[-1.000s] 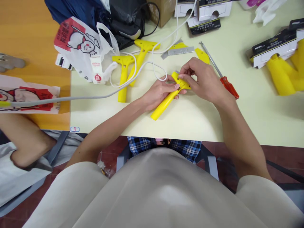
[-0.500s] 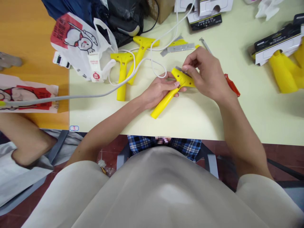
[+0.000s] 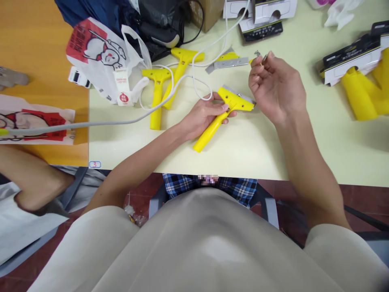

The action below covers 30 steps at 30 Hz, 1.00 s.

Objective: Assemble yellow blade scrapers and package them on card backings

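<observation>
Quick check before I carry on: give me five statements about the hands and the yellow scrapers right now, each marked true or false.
1. The left hand holds a yellow scraper. True.
2. The right hand is wrapped around that scraper's handle. False: the right hand is raised to the right of the scraper's head.
3. Two other yellow scrapers lie to the left of the held one. True.
4. The held scraper's handle end points to the top of the picture. False: the handle end points to the lower left.
5. A flat metal strip lies beyond the held scraper. True.
</observation>
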Each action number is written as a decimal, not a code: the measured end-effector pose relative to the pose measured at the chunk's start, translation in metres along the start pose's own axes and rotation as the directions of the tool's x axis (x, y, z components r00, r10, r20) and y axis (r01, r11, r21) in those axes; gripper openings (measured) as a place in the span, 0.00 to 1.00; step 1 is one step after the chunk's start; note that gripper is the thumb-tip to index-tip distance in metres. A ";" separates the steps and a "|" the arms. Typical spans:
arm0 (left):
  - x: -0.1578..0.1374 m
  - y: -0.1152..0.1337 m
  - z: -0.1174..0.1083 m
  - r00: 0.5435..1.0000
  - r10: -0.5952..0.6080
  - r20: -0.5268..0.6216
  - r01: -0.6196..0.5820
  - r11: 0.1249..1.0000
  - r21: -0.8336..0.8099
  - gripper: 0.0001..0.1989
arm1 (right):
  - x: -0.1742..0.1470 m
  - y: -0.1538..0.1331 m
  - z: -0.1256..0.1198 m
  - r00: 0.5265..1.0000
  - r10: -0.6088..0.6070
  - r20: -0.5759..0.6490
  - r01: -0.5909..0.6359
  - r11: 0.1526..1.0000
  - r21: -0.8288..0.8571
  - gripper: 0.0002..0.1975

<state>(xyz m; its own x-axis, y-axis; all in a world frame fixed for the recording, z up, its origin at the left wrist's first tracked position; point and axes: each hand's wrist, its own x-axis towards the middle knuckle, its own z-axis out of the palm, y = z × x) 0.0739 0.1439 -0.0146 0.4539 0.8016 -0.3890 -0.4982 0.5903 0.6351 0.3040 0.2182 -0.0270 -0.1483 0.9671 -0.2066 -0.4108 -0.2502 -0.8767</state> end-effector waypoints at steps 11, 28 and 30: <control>0.002 -0.001 -0.004 0.998 0.042 0.043 -0.044 0.998 0.053 0.14 | -0.011 -0.010 0.007 0.953 -0.287 -0.096 0.249 0.923 -0.293 0.37; -0.001 0.002 0.001 1.000 0.022 -0.002 -0.022 0.999 0.048 0.16 | -0.050 -0.007 0.042 0.828 -0.402 0.392 0.524 0.303 -0.796 0.12; -0.001 0.002 0.001 1.000 0.015 -0.018 -0.014 0.998 0.058 0.16 | -0.052 -0.007 0.044 0.858 -0.353 0.373 0.484 0.313 -0.817 0.12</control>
<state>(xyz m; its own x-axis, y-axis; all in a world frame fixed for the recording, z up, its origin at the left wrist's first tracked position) 0.0737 0.1443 -0.0123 0.4334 0.8119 -0.3911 -0.4608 0.5726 0.6781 0.2750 0.1680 0.0091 -0.3181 0.9012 0.2943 0.5345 0.4269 -0.7294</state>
